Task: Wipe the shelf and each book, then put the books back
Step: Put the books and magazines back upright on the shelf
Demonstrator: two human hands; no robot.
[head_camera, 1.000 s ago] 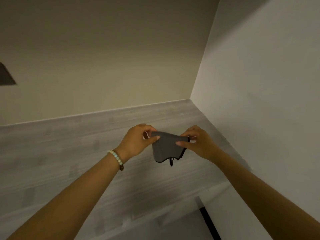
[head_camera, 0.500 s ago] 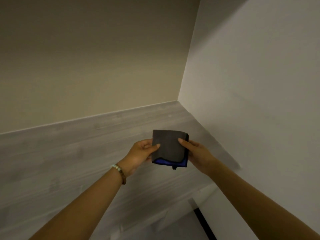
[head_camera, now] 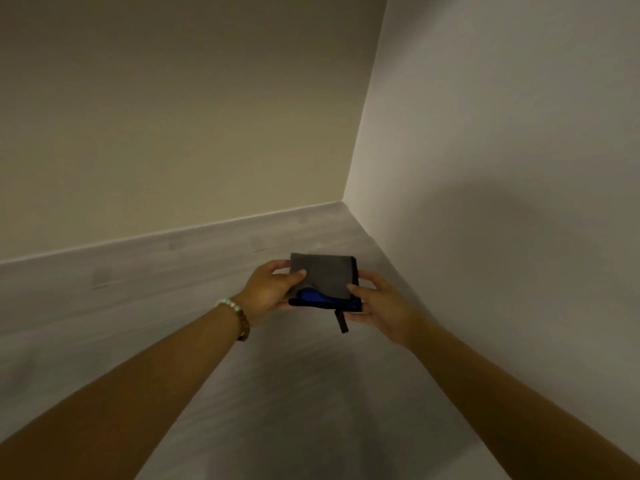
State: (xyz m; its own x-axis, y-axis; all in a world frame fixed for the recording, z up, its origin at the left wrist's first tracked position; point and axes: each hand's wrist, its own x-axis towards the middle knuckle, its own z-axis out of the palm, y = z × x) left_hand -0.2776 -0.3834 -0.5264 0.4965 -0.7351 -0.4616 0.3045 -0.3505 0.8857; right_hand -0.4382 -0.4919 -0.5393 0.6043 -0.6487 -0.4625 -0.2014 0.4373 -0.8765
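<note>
Two bare forearms come in from the bottom edge, L & R, converging toward the middle. 1 bead bracelet (head_camera: 239, 317) sits on the L wrist.

L hand (head_camera: 266, 289) pinches the L edge of the cloth (head_camera: 325, 275): thumb on top, the rest of the fingers curled under. R hand (head_camera: 379, 306) pinches the near R corner: thumb tip on the top face, fingers (head_camera: 372, 277) wrapped along the R edge.

1 cloth, folded to a flat rectangle. Its long axis runs L-R between the two hands. The grey face is up and tipped a bit toward the camera. A blue layer peeks out along the near edge, and there is black trim down the R side. 1 short black strap (head_camera: 341, 320) hangs straight down from the near R corner.

The cloth is held in the air over the shelf (head_camera: 138, 271), near its back R corner and not lying on it. 1 shelf board, pale grey wood grain, running L-R. The arms cast soft shadows on it.

Beyond: 2 walls meet in the corner. The beige back wall (head_camera: 173, 116) stands along the shelf's far edge. The white side wall (head_camera: 502, 133) closes off the R, just beside the R hand, with a hand shadow on it. Nothing sits between hands & shelf.
</note>
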